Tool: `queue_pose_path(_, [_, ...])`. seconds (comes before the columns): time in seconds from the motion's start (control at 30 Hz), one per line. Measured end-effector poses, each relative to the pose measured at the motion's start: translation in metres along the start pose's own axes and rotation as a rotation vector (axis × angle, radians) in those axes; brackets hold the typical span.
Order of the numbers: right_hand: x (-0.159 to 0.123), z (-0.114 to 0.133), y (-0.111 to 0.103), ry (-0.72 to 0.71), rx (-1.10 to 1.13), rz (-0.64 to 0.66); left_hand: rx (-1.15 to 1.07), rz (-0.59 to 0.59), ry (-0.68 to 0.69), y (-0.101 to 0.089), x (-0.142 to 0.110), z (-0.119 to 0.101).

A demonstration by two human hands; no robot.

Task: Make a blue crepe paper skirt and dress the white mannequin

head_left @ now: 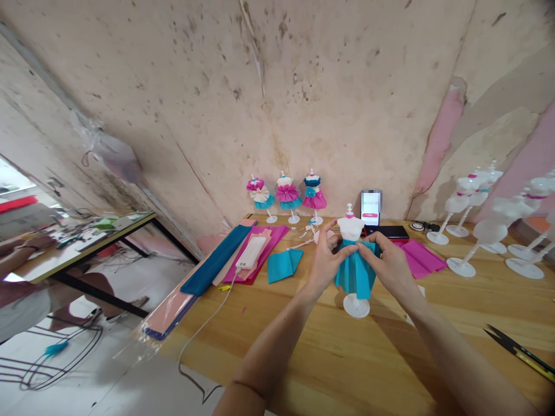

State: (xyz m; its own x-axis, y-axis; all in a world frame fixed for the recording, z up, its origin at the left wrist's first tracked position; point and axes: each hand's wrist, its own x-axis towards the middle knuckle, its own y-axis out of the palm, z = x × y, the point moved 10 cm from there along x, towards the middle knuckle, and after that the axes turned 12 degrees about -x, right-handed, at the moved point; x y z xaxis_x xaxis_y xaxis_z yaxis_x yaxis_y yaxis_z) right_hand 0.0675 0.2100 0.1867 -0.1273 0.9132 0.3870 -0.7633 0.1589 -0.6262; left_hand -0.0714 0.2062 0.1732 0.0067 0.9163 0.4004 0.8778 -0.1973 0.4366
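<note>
A small white dress form (350, 226) stands on the wooden table (277, 370), a little in front of the wall, with a teal paper skirt (356, 276) around its waist. The left hand (323, 260) and right hand (388, 267) grip the skirt's top from either side, fingers curled tight at the waist, apparently to keep the gathers pressed against the form. Below them the paper falls in loose pleats, flaring to just above the round base. To the left lie a folded teal paper sheet (282, 264) and a white power bank (251, 252) on pink paper (255, 254) with its cable trailing. Behind stand three dressed forms (287, 196) in pink and teal — undressed white stands (477, 222) crowd the right, near scissors (518, 352).
</note>
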Motion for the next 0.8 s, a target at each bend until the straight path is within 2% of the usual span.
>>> queue_pose_path(0.13, [0.001,-0.001,0.003,-0.015,0.015,0.03,-0.07,0.024,-0.082,0.001,0.002,0.005])
queue_pose_path(0.23, [0.001,0.0,0.005,-0.017,0.037,0.055,-0.08,-0.003,-0.098,-0.004,0.004,0.008])
queue_pose_path(0.33, [0.0,-0.002,0.007,0.019,0.046,0.054,-0.057,-0.092,-0.039,-0.016,0.005,0.004])
queue_pose_path(0.47, [0.0,-0.008,0.019,0.063,-0.115,0.078,0.039,-0.182,0.063,-0.027,0.005,-0.007])
queue_pose_path(0.6, [-0.001,-0.009,0.029,0.053,-0.187,0.087,0.109,-0.179,0.098,-0.025,0.004,-0.015])
queue_pose_path(0.8, [-0.003,-0.006,0.032,0.059,-0.032,0.12,0.1,-0.199,0.152,-0.02,-0.001,-0.022])
